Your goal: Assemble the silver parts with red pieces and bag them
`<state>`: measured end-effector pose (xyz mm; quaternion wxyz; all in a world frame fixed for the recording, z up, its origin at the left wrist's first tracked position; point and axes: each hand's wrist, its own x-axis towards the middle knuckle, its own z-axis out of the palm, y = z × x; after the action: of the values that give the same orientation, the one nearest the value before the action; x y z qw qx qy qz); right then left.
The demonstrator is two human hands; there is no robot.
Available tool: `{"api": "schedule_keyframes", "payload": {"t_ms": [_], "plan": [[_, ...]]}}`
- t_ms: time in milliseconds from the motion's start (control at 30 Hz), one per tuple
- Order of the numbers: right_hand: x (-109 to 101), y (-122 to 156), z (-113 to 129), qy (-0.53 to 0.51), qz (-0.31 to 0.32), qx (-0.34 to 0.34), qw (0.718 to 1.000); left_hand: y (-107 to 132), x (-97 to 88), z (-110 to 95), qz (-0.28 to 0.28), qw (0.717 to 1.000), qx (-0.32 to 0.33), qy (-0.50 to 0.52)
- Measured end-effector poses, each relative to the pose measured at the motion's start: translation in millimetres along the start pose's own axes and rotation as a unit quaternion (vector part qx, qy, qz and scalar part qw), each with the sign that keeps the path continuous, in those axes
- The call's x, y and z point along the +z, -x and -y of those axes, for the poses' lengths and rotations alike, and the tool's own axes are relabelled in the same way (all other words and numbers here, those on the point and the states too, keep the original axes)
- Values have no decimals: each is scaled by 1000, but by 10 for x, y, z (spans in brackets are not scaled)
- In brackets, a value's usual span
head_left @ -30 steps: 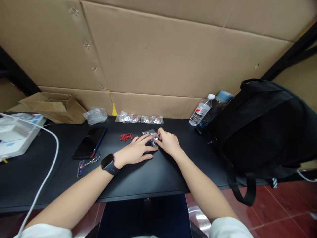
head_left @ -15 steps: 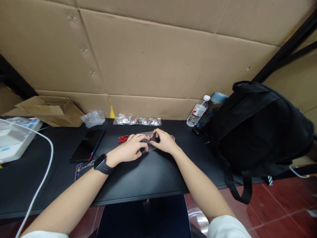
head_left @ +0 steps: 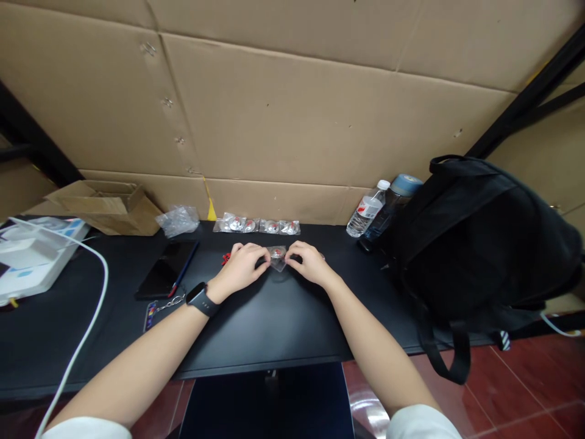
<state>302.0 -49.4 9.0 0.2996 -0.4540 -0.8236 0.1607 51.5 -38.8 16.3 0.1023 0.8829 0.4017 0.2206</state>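
A second ago the left hand [head_left: 242, 266] lay spread over the clear packet [head_left: 277, 256]; now its curled fingers pinch the left edge, the right hand's [head_left: 309, 262] the right, near the middle of the surface [head_left: 274, 323].

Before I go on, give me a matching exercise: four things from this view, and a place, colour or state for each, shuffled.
1. near packet
2. watch
3. backpack
4. tassel

A. bright yellow
B. right of the bottles
C. between left hand and right hand
D. strapped on the left wrist

Pairs: 1-C, 2-D, 3-B, 4-A
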Motion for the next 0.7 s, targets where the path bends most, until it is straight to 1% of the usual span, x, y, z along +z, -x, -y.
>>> {"api": "schedule_keyframes", "payload": {"t_ms": [67, 200, 300, 367, 467, 633, 700], "plan": [[-6, -1, -13, -2, -2, 27, 1000, -10, -18, 11, -4, 1000, -25, 13], [7, 2, -23, -35, -9, 120, 992, -23, -39, -20, -15, 996, -72, 58], [40, 9, 24, -68, -31, 144, 987, -21, -13, -67, -17, 989, -111, 92], [59, 14, 66, -67, -45, 153, 985, -14, 26, -90, -22, 988, -127, 89], [79, 16, 113, -20, -39, 150, 988, 1, 96, -103, -25, 991, -118, 56], [85, 7, 134, 64, 9, 98, 993, 30, 161, -94, -2, 998, -49, -28], [82, 13, 129, 89, 27, 83, 992, 41, 164, -83, 4, 998, -36, -56]]}}
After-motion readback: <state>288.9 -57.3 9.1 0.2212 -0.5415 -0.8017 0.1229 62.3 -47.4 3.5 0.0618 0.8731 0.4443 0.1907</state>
